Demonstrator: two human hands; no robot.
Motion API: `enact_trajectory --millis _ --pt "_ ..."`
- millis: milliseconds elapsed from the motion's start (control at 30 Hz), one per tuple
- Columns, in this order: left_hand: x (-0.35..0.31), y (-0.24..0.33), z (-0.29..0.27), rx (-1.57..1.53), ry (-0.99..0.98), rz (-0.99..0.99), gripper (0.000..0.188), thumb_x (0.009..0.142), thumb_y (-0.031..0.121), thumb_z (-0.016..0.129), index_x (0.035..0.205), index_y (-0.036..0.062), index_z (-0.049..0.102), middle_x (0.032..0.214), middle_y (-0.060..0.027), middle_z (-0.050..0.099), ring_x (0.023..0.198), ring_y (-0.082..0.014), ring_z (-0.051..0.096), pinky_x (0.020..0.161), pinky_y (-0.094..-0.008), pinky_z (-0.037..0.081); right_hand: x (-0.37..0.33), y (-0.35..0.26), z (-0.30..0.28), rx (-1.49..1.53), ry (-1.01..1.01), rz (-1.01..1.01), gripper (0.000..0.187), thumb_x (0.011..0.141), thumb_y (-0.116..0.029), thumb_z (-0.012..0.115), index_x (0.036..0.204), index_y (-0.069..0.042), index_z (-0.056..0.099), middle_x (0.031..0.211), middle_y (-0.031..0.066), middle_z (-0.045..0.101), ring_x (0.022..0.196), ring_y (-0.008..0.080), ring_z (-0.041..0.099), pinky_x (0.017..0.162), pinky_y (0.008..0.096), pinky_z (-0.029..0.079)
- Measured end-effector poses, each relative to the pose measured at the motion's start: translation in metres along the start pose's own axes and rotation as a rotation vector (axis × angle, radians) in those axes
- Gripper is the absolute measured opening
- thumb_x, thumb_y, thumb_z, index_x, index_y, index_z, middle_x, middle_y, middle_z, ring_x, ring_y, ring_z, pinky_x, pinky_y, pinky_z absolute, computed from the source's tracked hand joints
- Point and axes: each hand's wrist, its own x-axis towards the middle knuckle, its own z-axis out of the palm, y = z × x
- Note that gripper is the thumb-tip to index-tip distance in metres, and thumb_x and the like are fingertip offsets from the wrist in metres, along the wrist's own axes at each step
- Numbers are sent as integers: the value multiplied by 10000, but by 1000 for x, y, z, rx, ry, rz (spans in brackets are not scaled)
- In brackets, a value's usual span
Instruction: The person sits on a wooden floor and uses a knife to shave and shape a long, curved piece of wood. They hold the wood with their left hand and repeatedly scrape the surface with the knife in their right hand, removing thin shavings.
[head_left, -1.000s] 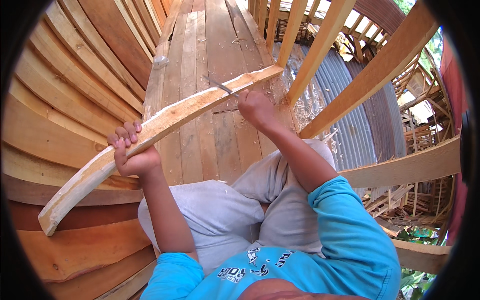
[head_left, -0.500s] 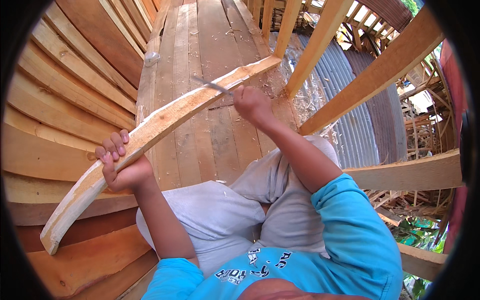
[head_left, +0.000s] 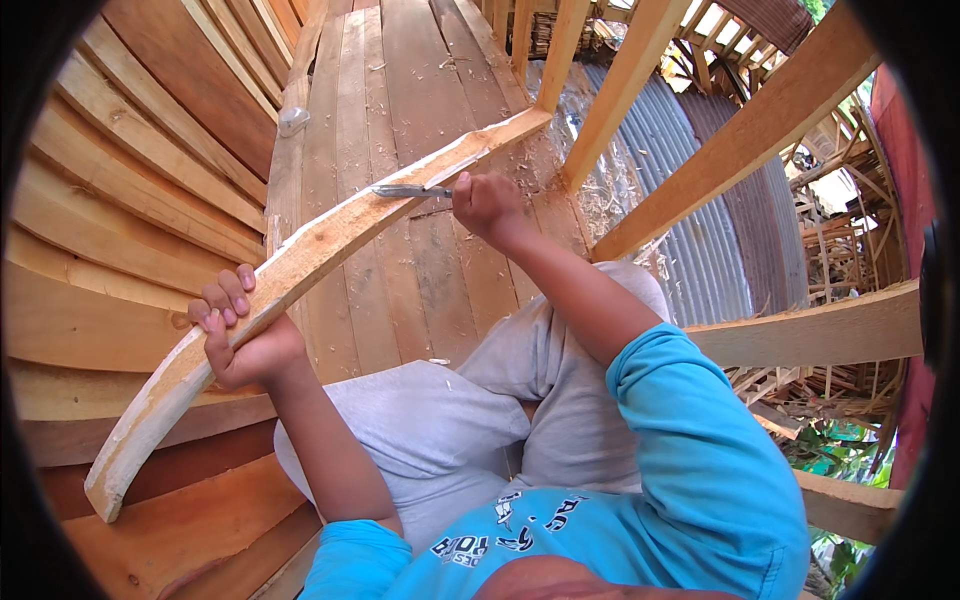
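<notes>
A long, curved piece of timber [head_left: 330, 238] slants from the lower left up to the right, its upper edge pale and its face rough. My left hand [head_left: 250, 335] is wrapped round the lower part of it, fingers over the far edge. In my right hand [head_left: 488, 208] is a knife [head_left: 410, 190], its handle mostly hidden in my closed fist. The knife's metal blade points left and lies across the timber's face, near its upper half.
Wood shavings dot the plank floor [head_left: 420, 90]. A curved plank wall [head_left: 110, 210] rises on the left. Upright wooden ribs [head_left: 740, 130] stand on the right, with corrugated metal sheets [head_left: 690, 200] beyond them. A small clear plastic object [head_left: 293, 121] sits by the left planks.
My right hand has shifted slightly left, and the knife blade has turned from slanting upward to lying nearly level across the timber. The left hand keeps its grip.
</notes>
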Motion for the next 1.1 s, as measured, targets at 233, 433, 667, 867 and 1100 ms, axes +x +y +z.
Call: enact_trajectory --millis 233,433,667,867,1100 --pt "0 3 -12 -70 -26 -41 185 752 74 564 760 174 408 681 22 369 694 -146 408 826 -366 389 -2 -3 0 -19 101 -31 520 921 -294 400 595 34 637 659 276 624 651 459 635 728 558 512" --pt "-1 6 -8 -63 -42 -53 169 768 48 546 804 170 435 697 14 383 734 -149 432 854 -384 392 2 0 -8 -89 64 -27 509 920 -301 407 627 38 650 698 281 638 690 456 647 755 543 516" --pt "4 15 -13 -52 -15 -22 211 729 46 530 803 166 372 694 -2 387 700 -142 410 809 -364 388 5 18 -68 -139 -196 322 575 963 -378 350 1030 88 681 1056 346 646 1062 443 635 941 511 475" --pt "5 -6 -4 -106 -61 33 217 703 87 552 782 172 369 658 14 368 649 -119 388 744 -331 372 27 105 -48 -204 -300 290 603 974 -431 360 1086 82 656 1103 370 610 1126 468 587 974 500 448" --pt "0 5 -3 -31 -42 4 208 735 116 548 776 187 357 674 40 333 659 -100 369 761 -311 358 -13 -56 -36 -5 -318 205 539 980 -363 332 916 51 671 961 311 653 962 492 614 899 556 455"
